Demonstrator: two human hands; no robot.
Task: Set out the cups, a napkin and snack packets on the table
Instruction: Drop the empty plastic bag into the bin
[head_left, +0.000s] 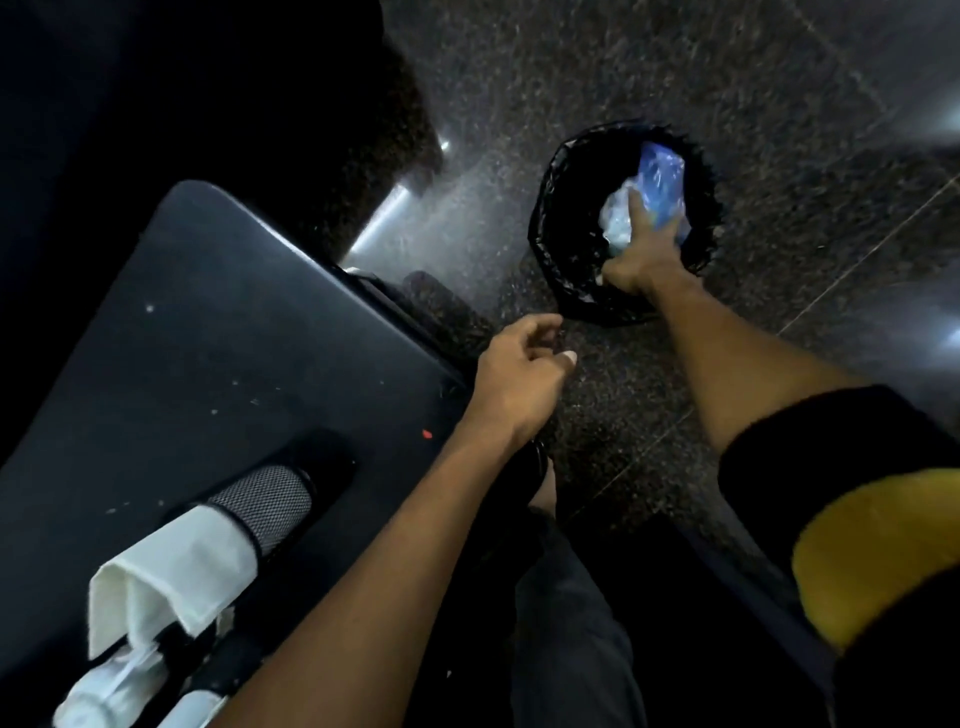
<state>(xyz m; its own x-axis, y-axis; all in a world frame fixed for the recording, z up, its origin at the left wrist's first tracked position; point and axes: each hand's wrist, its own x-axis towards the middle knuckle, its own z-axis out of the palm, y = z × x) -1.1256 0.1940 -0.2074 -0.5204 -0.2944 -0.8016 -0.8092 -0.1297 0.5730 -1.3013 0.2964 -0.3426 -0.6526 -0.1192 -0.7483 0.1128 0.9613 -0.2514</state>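
My right hand (641, 249) reaches down into a black-lined bin (550, 228) on the floor, with its fingers closed on a blue plastic packet (662, 176) beside crumpled white plastic (615, 221). My left hand (519, 374) hovers by the corner of the dark table (208, 338), fingers loosely curled around nothing. On the near left of the table a black mesh holder (265, 501) lies tilted with white napkins (171, 577) sticking out. No cups are visible.
The floor (623, 78) is dark speckled stone with shiny tile seams. A metal table leg (384, 218) shows beyond the table's far edge. Small crumbs and a red speck (427, 434) dot the tabletop. My legs and a foot are below the table's corner.
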